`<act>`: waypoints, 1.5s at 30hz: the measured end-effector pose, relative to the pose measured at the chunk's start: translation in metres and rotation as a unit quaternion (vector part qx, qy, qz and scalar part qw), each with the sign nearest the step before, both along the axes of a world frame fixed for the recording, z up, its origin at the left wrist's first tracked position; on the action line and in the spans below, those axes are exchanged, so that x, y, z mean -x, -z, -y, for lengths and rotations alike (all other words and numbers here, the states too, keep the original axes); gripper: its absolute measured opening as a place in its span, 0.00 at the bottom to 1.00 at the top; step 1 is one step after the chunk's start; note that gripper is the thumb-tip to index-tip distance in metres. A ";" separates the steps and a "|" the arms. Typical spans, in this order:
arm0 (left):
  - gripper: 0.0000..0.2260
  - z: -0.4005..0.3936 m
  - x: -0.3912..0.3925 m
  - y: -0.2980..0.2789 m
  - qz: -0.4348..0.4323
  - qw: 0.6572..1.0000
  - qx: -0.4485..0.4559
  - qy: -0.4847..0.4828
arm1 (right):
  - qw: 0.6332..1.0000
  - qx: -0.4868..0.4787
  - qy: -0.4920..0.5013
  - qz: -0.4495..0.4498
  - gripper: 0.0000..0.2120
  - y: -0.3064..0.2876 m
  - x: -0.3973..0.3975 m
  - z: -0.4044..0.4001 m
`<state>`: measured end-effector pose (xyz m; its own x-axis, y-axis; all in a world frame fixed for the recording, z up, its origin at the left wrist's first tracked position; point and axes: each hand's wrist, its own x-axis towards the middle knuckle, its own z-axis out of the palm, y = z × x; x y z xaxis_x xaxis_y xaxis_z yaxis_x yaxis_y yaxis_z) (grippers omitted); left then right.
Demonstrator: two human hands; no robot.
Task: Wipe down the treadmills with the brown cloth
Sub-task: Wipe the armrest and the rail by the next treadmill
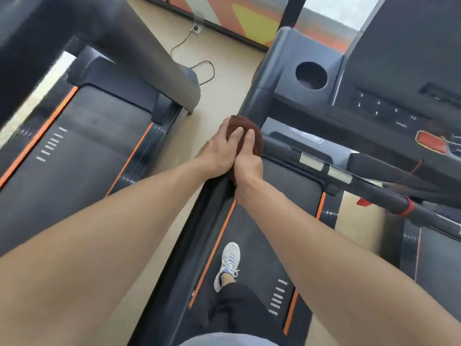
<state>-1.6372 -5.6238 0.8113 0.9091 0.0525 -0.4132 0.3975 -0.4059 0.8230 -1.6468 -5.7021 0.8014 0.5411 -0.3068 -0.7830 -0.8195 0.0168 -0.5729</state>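
Brown, soft terry-like cloth (245, 126) sits bunched over the left handrail (252, 106) of the near treadmill (252, 245), under both hands. The left hand (219, 152) lies over it with fingers nearly straight, pressing; the right hand (247, 156), touching the left, curls around cloth and rail. It looks light and limp, best handled by wrapping it around the bar. Beyond the hands, the console (374, 106) is hard, smooth black plastic.
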 end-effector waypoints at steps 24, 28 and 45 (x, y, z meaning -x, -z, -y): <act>0.21 -0.062 0.302 -0.032 -0.053 0.999 -0.003 0.000 | 0.978 -0.057 -0.038 0.198 0.30 -0.005 0.284 -0.045; 0.19 -0.071 0.367 -0.024 -0.015 0.999 0.033 -0.029 | 0.976 -0.048 -0.036 0.211 0.21 -0.009 0.351 -0.058; 0.21 -0.068 0.359 0.003 -0.022 0.994 0.062 -0.085 | 0.983 -0.013 -0.030 0.183 0.24 0.002 0.341 -0.064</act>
<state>-1.9960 -5.5554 0.8079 0.8726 0.1506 -0.4647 0.4880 -0.2263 0.8430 -1.9876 -5.6377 0.7992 0.8041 -0.2481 -0.5402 -0.5588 -0.0057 -0.8293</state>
